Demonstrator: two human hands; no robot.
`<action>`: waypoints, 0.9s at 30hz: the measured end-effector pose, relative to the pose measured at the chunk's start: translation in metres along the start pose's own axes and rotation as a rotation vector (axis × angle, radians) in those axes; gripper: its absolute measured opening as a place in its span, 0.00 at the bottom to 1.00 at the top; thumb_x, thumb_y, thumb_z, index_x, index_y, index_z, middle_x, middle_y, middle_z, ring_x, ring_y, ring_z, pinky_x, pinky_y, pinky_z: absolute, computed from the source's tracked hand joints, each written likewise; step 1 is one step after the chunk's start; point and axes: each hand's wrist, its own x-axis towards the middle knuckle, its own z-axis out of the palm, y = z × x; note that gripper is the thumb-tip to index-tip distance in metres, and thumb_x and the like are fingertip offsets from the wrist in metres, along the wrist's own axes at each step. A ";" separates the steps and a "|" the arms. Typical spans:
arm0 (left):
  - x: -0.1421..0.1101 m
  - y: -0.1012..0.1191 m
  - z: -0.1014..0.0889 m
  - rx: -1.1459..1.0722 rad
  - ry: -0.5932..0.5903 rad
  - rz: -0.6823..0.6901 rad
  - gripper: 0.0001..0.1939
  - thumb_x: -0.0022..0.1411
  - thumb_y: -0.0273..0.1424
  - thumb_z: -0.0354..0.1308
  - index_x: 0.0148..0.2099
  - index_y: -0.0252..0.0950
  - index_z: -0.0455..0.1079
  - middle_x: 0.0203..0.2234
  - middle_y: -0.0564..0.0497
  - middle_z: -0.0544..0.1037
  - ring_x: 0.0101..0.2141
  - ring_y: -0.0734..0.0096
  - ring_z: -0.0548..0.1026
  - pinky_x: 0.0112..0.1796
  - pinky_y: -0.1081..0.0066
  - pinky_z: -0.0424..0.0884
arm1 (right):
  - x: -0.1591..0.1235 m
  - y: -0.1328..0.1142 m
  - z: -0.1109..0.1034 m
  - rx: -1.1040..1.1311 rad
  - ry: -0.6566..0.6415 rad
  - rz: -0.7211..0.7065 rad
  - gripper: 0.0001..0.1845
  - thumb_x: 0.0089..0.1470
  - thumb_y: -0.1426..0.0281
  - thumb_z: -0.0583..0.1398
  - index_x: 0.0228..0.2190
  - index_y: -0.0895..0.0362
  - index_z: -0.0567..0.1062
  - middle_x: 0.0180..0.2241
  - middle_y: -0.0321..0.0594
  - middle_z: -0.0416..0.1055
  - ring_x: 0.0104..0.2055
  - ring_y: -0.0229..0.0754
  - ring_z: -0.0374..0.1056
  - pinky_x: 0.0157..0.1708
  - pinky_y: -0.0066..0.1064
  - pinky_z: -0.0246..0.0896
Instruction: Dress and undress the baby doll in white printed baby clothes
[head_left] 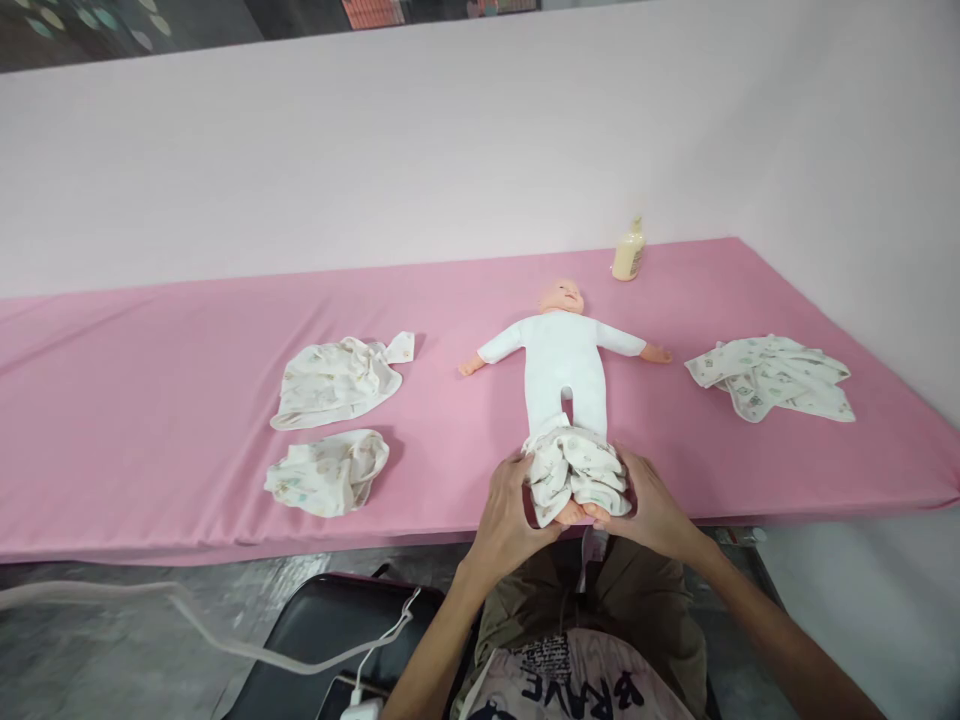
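Note:
A baby doll in a white long-sleeved body suit lies on its back, arms spread, head away from me. Bunched around its lower legs are printed white baby pants, with the bare feet poking out at the near end. My left hand grips the left side of the bunched cloth, thumb near the feet. On the opposite side, my right hand holds the cloth the same way. Some fingers of both hands are hidden by the fabric.
Two crumpled printed baby garments lie to the left on the pink sheet. Another folded printed garment is at the right. A pump bottle stands near the wall. A black chair and white cable are below the table.

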 end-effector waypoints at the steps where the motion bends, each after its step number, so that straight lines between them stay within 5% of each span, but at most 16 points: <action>1: -0.002 0.002 0.002 -0.015 0.008 -0.038 0.51 0.52 0.38 0.67 0.70 0.41 0.41 0.62 0.37 0.60 0.63 0.47 0.59 0.59 0.48 0.63 | -0.002 -0.001 0.002 0.015 0.013 0.008 0.48 0.44 0.55 0.69 0.63 0.48 0.60 0.60 0.46 0.65 0.62 0.61 0.58 0.59 0.55 0.57; 8: -0.015 0.019 0.010 -0.091 0.034 -0.306 0.37 0.58 0.41 0.63 0.65 0.39 0.55 0.53 0.41 0.70 0.55 0.53 0.69 0.52 0.53 0.70 | -0.015 -0.006 0.009 -0.036 0.031 0.125 0.26 0.50 0.52 0.65 0.46 0.55 0.70 0.44 0.47 0.72 0.46 0.53 0.69 0.44 0.44 0.68; 13: -0.021 0.025 0.012 -0.003 0.081 -0.246 0.15 0.60 0.41 0.62 0.44 0.38 0.68 0.39 0.45 0.74 0.48 0.54 0.71 0.48 0.54 0.72 | -0.022 -0.010 0.014 -0.127 0.068 -0.011 0.13 0.56 0.56 0.60 0.32 0.53 0.67 0.32 0.42 0.69 0.36 0.49 0.66 0.37 0.42 0.64; 20: -0.028 0.020 0.016 -0.106 0.080 -0.141 0.13 0.61 0.34 0.61 0.47 0.38 0.68 0.54 0.44 0.68 0.55 0.60 0.69 0.52 0.62 0.72 | -0.028 -0.013 0.010 -0.027 0.008 -0.086 0.10 0.56 0.61 0.61 0.38 0.52 0.71 0.41 0.45 0.70 0.45 0.50 0.67 0.44 0.41 0.66; 24: -0.028 0.021 0.014 -0.131 0.079 -0.152 0.13 0.61 0.39 0.63 0.43 0.37 0.70 0.43 0.46 0.74 0.48 0.62 0.72 0.46 0.63 0.74 | -0.027 -0.016 0.004 0.034 0.026 -0.103 0.12 0.55 0.64 0.61 0.41 0.54 0.70 0.43 0.44 0.70 0.45 0.48 0.68 0.43 0.38 0.67; 27: -0.029 0.023 0.013 -0.085 0.134 -0.106 0.12 0.61 0.39 0.63 0.39 0.35 0.70 0.33 0.48 0.75 0.39 0.64 0.73 0.37 0.67 0.73 | -0.024 -0.016 0.009 -0.061 0.073 -0.278 0.08 0.54 0.73 0.60 0.38 0.54 0.69 0.38 0.41 0.70 0.42 0.46 0.67 0.41 0.37 0.66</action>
